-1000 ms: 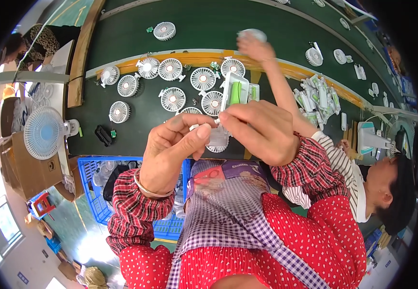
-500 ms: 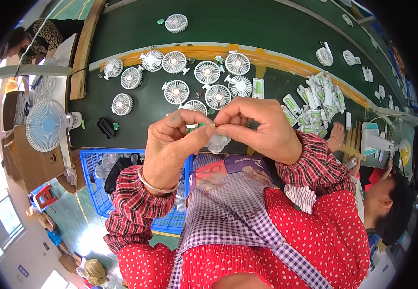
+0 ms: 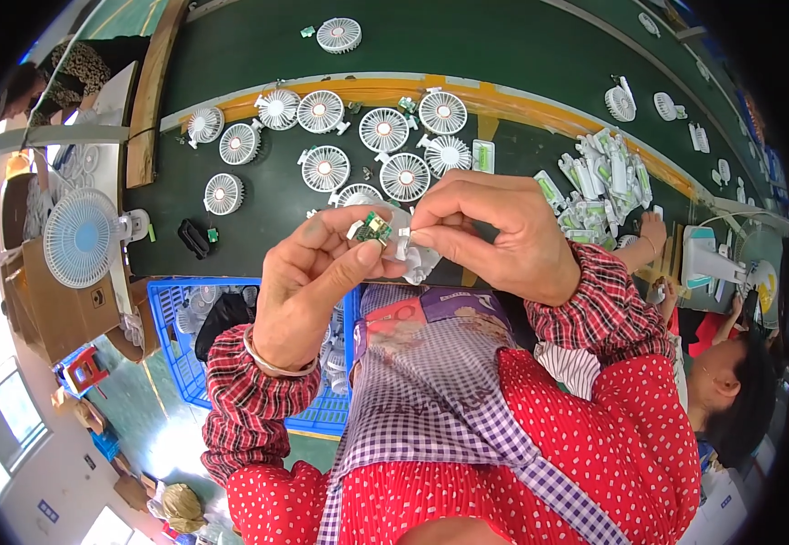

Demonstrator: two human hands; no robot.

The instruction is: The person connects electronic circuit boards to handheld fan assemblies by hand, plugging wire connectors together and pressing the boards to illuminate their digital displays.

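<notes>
My left hand (image 3: 299, 286) pinches a small green circuit board (image 3: 373, 229) with a white block on it between thumb and fingers. Beside the board, the thumb and forefinger of my right hand (image 3: 508, 238) are closed on a small white piece (image 3: 403, 243). A crumpled-looking translucent white thing (image 3: 423, 262) hangs below the fingertips; I cannot tell which hand bears it. Several round white fan heads lie past my hands on the dark green table, among them one fan head (image 3: 404, 177) just beyond the fingers.
To the right lies a heap of white-and-green handle parts (image 3: 603, 186), with a co-worker's hand (image 3: 650, 234) next to it. A blue crate (image 3: 172, 341) holding white parts stands below the table edge at left. A black part (image 3: 194, 238) lies near a standing white fan (image 3: 81, 238).
My hands have drawn slightly apart, and the circuit board now shows plainly in the left fingers. The co-worker's hand at right has moved toward the heap.
</notes>
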